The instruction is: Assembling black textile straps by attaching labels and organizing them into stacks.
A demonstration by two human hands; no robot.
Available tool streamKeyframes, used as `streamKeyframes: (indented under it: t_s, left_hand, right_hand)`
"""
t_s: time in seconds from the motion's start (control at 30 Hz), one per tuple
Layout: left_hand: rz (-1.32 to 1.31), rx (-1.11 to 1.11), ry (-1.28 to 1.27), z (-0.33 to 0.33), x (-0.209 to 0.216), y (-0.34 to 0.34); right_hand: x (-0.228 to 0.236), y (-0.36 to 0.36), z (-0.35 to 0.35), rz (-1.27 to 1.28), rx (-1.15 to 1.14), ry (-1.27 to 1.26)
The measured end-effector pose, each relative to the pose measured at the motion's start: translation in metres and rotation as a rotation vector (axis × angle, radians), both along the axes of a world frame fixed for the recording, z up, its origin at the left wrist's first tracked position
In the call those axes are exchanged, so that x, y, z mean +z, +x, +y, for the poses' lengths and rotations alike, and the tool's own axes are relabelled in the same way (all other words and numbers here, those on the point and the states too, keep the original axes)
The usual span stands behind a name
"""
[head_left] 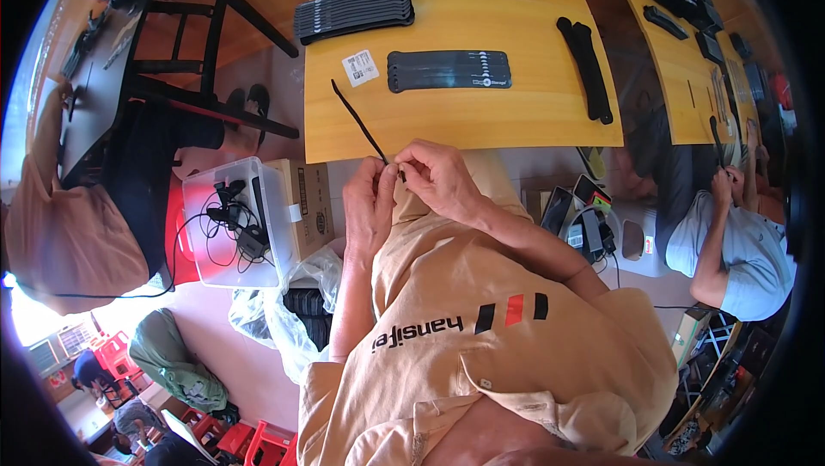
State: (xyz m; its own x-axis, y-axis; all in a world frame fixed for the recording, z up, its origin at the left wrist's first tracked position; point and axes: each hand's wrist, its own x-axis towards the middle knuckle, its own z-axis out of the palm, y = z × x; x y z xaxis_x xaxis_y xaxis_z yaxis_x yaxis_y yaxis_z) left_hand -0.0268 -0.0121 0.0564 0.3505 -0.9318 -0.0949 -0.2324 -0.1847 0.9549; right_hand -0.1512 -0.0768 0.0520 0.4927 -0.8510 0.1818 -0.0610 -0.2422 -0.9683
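Just off the near edge of the yellow table (pixel 516 122), my two hands meet in front of my body. A thin black strap (pixel 354 113) sticks up and leftward from them, its far end over the tabletop. My left hand (pixel 368 199) is closed around its lower part. With bent fingers, my right hand (pixel 438 178) pinches the strap's lower end, where a small dark bit shows; the exact grip is partly hidden. A flat black card with white print (pixel 430 72) lies ahead on the table, beside a small white label (pixel 361 68).
Black banded stacks (pixel 354 12) lie at the table's far left, and folded black straps (pixel 586 70) at its right. A clear bin of cables (pixel 236 225) stands left, by a cardboard box (pixel 311 208). Co-workers sit left (pixel 77 242) and right (pixel 730 251).
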Motion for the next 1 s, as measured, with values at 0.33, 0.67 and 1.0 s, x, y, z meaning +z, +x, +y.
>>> streamKeyframes:
  t_s: [0.33,0.67,1.0]
  left_hand:
    - [0.437,-0.09,-0.062,0.0,0.017,0.009]
    - [0.635,0.07,-0.075,-0.001,0.039,-0.001]
    - [0.334,-0.008,-0.172,0.014,0.044,0.001]
  right_hand:
    - [0.017,-0.005,-0.002,-0.235,0.208,0.549]
    - [0.049,-0.007,0.0,-0.01,0.251,-0.025]
    - [0.053,-0.003,0.0,-0.265,0.453,0.414]
